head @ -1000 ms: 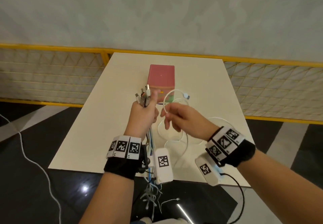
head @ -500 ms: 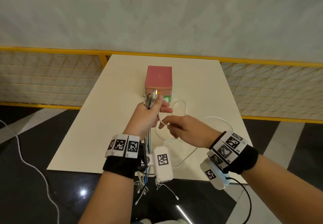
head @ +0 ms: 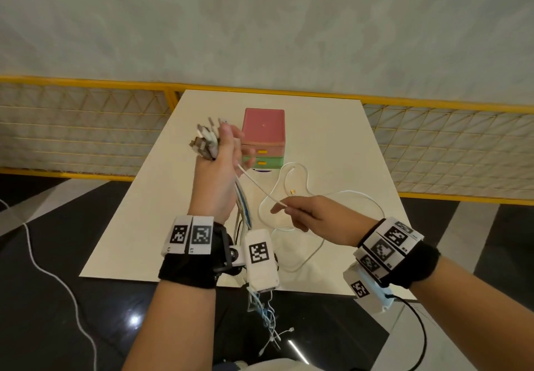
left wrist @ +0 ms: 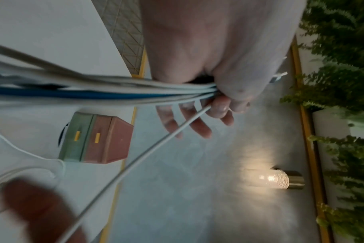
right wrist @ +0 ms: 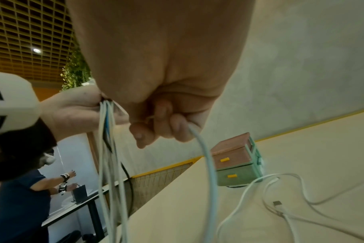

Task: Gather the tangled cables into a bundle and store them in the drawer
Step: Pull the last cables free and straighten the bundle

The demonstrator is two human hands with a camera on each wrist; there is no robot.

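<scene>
My left hand [head: 218, 168] is raised above the table and grips a bundle of cables [head: 206, 142] near their plug ends; the rest of the bundle [left wrist: 77, 88] hangs down past the wrist and over the table's front edge. My right hand [head: 303, 211] pinches a white cable [head: 257, 184] that runs taut up to my left hand. Behind my right hand that white cable's slack [head: 300, 177] lies in loops on the table. The small drawer unit [head: 263, 142], pink above green with yellow handles, stands behind my left hand with both drawers closed.
The cream table [head: 332, 139] has a yellow-framed mesh fence [head: 86, 139] behind and beside it. A loose white cable [head: 57, 281] lies on the dark floor at left. Another person [right wrist: 21, 205] works at a table far off in the right wrist view.
My left hand has risen and moved left with the bundle. My right hand has drawn back toward me, pulling the white cable taut between both hands.
</scene>
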